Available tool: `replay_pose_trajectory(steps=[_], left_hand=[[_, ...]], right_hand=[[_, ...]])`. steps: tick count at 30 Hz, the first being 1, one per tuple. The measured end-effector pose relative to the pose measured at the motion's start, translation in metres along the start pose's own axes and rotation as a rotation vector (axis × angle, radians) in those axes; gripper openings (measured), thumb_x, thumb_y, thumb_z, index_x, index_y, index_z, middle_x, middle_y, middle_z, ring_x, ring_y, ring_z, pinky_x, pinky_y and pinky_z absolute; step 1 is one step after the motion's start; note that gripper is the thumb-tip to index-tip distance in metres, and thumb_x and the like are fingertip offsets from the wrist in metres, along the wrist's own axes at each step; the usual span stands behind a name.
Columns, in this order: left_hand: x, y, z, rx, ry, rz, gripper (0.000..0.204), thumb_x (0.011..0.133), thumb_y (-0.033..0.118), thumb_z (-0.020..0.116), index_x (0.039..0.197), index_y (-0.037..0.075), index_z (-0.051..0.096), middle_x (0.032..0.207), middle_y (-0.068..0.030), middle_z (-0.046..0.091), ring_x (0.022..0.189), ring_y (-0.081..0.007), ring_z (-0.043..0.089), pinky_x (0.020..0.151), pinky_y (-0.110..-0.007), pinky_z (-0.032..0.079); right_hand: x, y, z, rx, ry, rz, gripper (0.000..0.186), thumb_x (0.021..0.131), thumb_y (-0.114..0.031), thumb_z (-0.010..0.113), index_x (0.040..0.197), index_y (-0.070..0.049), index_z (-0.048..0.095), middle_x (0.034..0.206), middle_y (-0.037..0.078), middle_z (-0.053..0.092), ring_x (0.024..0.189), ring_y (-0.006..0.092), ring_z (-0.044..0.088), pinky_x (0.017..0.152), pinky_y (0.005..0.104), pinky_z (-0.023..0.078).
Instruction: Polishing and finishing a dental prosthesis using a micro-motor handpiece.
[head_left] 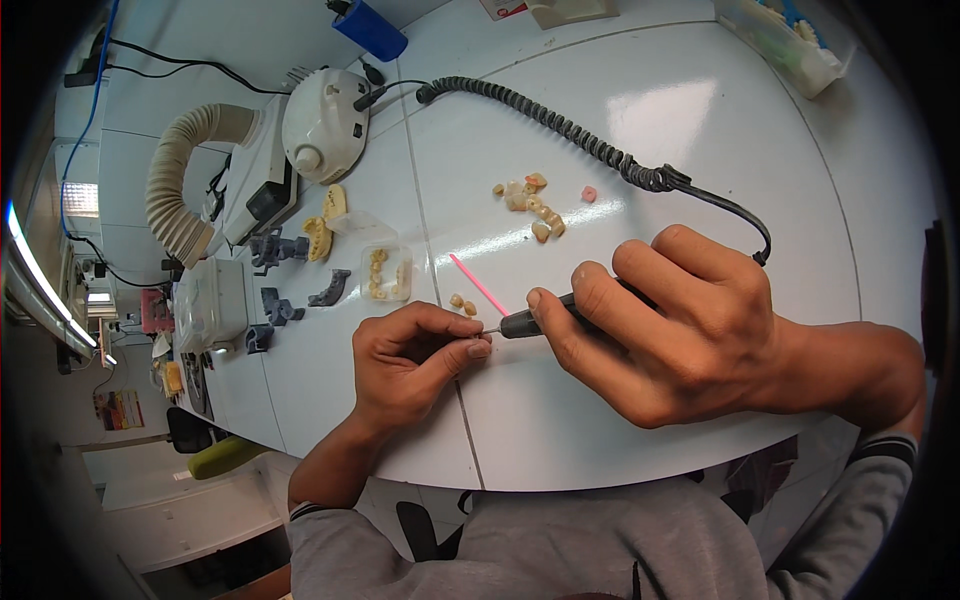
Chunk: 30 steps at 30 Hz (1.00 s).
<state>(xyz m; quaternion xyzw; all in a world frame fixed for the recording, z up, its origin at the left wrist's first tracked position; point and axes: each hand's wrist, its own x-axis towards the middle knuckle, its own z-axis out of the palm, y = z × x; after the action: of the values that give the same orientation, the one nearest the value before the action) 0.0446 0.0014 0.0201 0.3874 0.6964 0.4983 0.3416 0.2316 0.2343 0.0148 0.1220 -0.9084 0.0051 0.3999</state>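
Note:
My right hand (pixel 675 335) is wrapped round a black rotary handpiece (pixel 520 325), holding it like a pen. The thin metal bit of the handpiece points left, its tip at the fingertips of my left hand (pixel 405 360). Thumb and forefinger of that left hand are pinched together on a tiny piece, mostly hidden, that I cannot make out. Just beyond them lie a few small tooth-coloured pieces (pixel 463 303). A thin bright pink stick (pixel 478 282) rests on the white table (pixel 560 430), close to the handpiece's front end.
A coiled black cord (pixel 540 115) runs from the handpiece to a white control unit (pixel 325 125). Farther off are tooth-coloured crowns (pixel 535 205) and a pink lump (pixel 589 194). Left stand a clear box (pixel 385 275), yellow dental casts (pixel 325 225), grey models (pixel 278 250) and a ribbed hose (pixel 175 170).

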Motion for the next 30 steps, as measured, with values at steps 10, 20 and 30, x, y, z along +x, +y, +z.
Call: replay_pose_trajectory(steps=[10,20,30], left_hand=[[0.0005,-0.0023,0.0014,0.018,-0.001,0.045,0.015,0.092,-0.013,0.079,0.103,-0.004,0.073,0.099,-0.0141,0.079,0.094,-0.0194,0.079,0.087,-0.032,0.065],[0.0000,0.0012,0.0024,0.005,0.035,0.014,0.014,0.093,-0.009,0.081,0.103,-0.004,0.073,0.097,-0.0120,0.080,0.091,-0.0166,0.079,0.085,-0.030,0.065],[-0.0008,-0.0018,0.0009,0.010,0.005,0.019,0.010,0.094,-0.008,0.080,0.102,-0.006,0.074,0.095,-0.0133,0.081,0.092,-0.0171,0.080,0.084,-0.029,0.064]], right_hand=[[-0.0009,-0.0007,-0.0006,-0.003,-0.035,0.022,0.033,0.068,-0.011,0.081,0.101,-0.007,0.084,0.078,0.002,0.065,0.063,0.0106,0.052,0.051,0.0264,0.033],[-0.0037,-0.0005,0.0031,-0.010,0.013,0.002,0.038,0.068,-0.014,0.082,0.105,-0.009,0.085,0.084,0.004,0.067,0.064,0.0108,0.053,0.051,0.0263,0.034],[-0.0028,0.0022,0.0005,0.026,-0.018,-0.007,0.036,0.069,-0.013,0.085,0.105,-0.008,0.084,0.083,0.005,0.068,0.064,0.0114,0.054,0.051,0.0270,0.035]])
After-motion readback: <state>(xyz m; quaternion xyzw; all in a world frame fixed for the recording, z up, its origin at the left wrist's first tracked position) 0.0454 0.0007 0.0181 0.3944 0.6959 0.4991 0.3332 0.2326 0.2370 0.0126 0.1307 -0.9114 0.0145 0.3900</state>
